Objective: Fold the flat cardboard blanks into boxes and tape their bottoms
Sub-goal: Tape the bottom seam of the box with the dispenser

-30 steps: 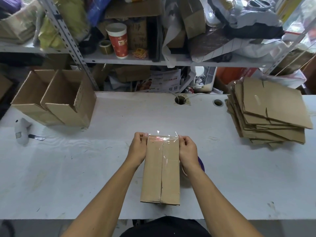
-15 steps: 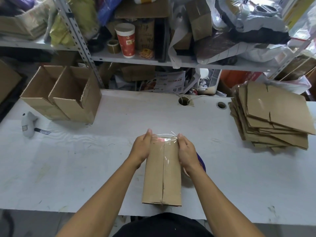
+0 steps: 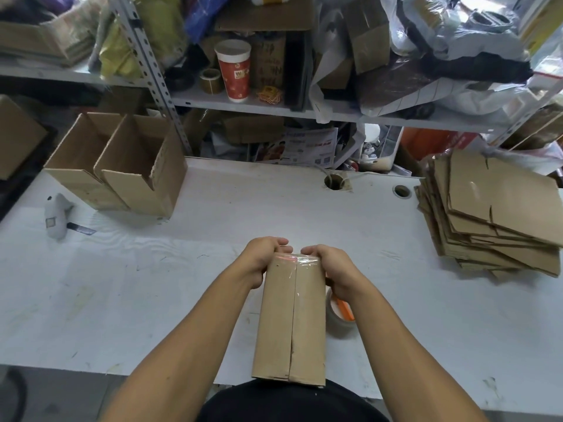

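Now the hands were seen higher on the box [image 3: 291, 324] than half a second earlier: then they lay flat against its sides, and now both were curled over the far end, where the tape [image 3: 297, 259] wrapped the edge. The left hand [image 3: 264, 257] and the right hand [image 3: 330, 268] were clenched on that end, fingers [image 3: 281, 241] bent down out of sight behind it, thumbs nearly meeting. The box stood on the counter [image 3: 426, 315] just before the person, bottom seam up, tape laid along the seam. The tape roll [image 3: 339, 312] lay just beside it, under the right wrist. The tape end was judged to be getting pressed down, so this bottom looked nearly finished. Two boxes [image 3: 122, 172] stood done at far left; the blanks [image 3: 499, 214] waited at right.
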